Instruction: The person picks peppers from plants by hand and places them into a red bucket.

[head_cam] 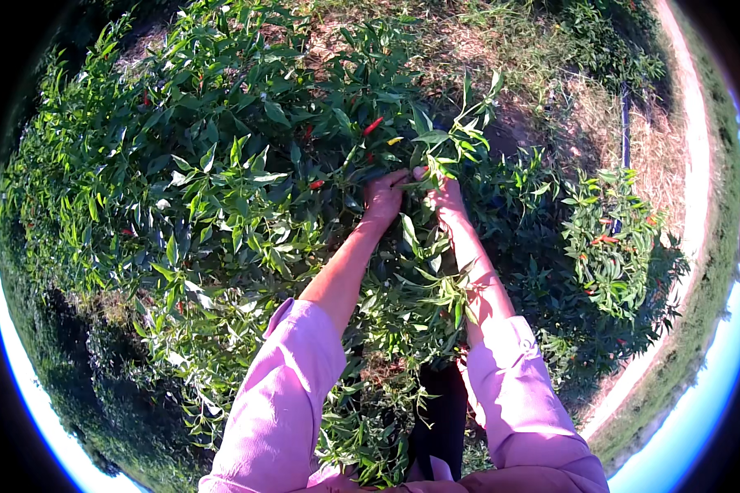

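Both bare hands reach into dense green chili pepper plants (240,215). My left hand (385,194) is among the leaves, its fingers pointing right towards my other hand; what lies between its fingers cannot be made out. Close beside it on the right, my right hand (445,194) is at the base of a leafy chili branch (459,132) with pale green pods, which partly hides the fingers. A red chili (372,126) and a small yellow chili (394,141) show just beyond the hands. Another red chili (316,184) hangs left of my left hand.
More chili plants with red pods (604,240) stand at the right, near a dark upright pole (625,126). Dry grass (653,148) covers ground at the upper right, with a pale dirt track (697,142) beyond. Leafy stems rise between and around both forearms.
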### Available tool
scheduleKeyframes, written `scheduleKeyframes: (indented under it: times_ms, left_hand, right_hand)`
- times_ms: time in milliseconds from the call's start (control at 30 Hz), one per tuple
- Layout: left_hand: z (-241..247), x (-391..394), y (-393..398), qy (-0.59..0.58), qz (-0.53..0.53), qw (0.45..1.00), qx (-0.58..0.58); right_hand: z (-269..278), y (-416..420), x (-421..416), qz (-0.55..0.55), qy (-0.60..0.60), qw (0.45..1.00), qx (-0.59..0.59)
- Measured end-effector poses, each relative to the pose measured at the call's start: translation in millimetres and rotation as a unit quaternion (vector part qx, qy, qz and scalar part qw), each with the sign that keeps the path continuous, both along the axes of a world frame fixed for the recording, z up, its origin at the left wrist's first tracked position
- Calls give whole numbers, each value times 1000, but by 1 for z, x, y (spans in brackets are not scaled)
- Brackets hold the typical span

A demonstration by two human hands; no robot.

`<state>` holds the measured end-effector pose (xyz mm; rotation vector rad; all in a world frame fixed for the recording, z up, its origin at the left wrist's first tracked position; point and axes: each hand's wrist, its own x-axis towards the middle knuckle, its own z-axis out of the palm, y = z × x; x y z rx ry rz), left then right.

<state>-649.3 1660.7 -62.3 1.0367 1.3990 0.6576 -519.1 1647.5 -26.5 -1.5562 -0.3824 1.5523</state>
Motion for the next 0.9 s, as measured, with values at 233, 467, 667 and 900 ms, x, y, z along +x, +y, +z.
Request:
scheduleKeyframes:
  times_ms: [233,467,667,900]
  left_hand:
    - [7,1,-9,-23,-50,998,-19]
    - [-32,11,-16,-397,212,872,-195]
    - [-19,-7,-23,-92,38,995,-21]
    - [-3,-9,-24,-12,-96,995,20]
  right_hand:
    - [21,-10,15,21,37,995,-92]
    - [17,-9,-1,142,-312,934,101]
    - [76,1,-23,95,-48,994,2]
    - [86,17,-120,212,4,977,-8]
